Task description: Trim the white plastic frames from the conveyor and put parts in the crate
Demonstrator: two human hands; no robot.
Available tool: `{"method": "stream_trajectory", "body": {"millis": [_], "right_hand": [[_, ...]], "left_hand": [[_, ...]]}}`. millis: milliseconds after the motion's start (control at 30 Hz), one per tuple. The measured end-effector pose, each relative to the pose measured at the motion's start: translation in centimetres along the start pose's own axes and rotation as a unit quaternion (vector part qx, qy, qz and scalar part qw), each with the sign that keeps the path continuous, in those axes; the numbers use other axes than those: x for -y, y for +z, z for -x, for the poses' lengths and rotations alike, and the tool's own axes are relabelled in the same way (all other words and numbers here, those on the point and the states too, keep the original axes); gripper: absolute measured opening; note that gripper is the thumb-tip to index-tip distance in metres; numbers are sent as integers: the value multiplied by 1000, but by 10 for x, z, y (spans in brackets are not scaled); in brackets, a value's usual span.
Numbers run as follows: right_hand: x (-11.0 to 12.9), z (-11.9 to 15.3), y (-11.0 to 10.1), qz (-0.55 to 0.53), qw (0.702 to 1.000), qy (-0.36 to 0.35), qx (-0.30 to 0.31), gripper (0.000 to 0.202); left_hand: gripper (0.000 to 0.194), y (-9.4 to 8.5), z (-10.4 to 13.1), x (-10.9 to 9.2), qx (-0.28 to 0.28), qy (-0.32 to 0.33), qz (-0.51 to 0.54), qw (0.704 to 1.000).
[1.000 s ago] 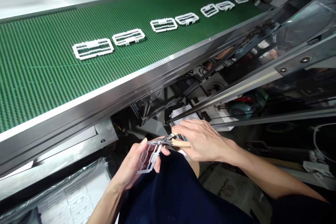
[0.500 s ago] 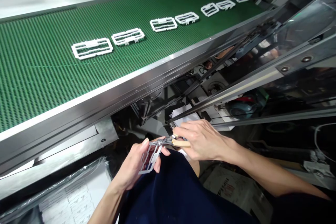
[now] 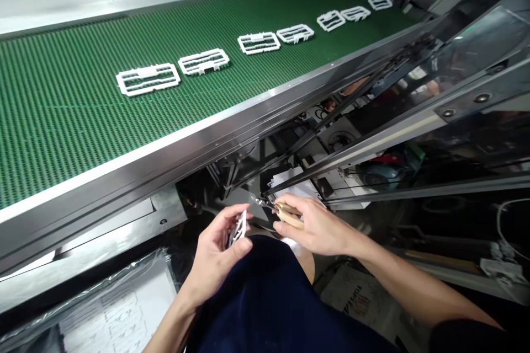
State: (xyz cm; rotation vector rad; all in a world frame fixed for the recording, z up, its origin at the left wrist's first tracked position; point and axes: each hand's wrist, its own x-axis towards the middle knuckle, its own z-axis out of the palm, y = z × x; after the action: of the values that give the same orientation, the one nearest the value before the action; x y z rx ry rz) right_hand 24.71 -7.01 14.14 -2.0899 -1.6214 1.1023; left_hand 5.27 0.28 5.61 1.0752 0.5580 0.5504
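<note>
Green belt (image 3: 83, 121) beyond frame (image 3: 243, 224) in left grip (image 3: 213, 251)

Bright, whitish light on the green belt (image 3: 74, 127) — and glare streaks along the metal rail (image 3: 165, 146)! Underneath, deep shadow swallows the machinery (image 3: 381, 168). Pliers (image 3: 291, 217) glint, tips a touch soft, while the right edge looks stretched — smeary, too.

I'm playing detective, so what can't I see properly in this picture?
All in the head view:
Part of the white frame in the left hand: hidden by the fingers.
Ends of the pliers: hidden by the right hand.
Writing on the printed sheet: too small and blurred; the bottom edge cuts the sheet off.
Fine details of the farthest frame: too small.
</note>
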Motion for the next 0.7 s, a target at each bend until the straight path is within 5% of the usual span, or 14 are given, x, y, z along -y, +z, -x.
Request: {"method": "stream_trajectory", "body": {"millis": [167,333,700], "right_hand": [[4,16,14,-3,1000,18,-7,16],[4,25,25,24,999,5,-36,17],[9,25,26,115,992,25,-51,19]], "left_hand": [[51,-1,-1,7,-90,144,-213,962],[53,0,-5,11,-123,237,-297,917],[54,1,-4,16,-132,284,-335,889]]}}
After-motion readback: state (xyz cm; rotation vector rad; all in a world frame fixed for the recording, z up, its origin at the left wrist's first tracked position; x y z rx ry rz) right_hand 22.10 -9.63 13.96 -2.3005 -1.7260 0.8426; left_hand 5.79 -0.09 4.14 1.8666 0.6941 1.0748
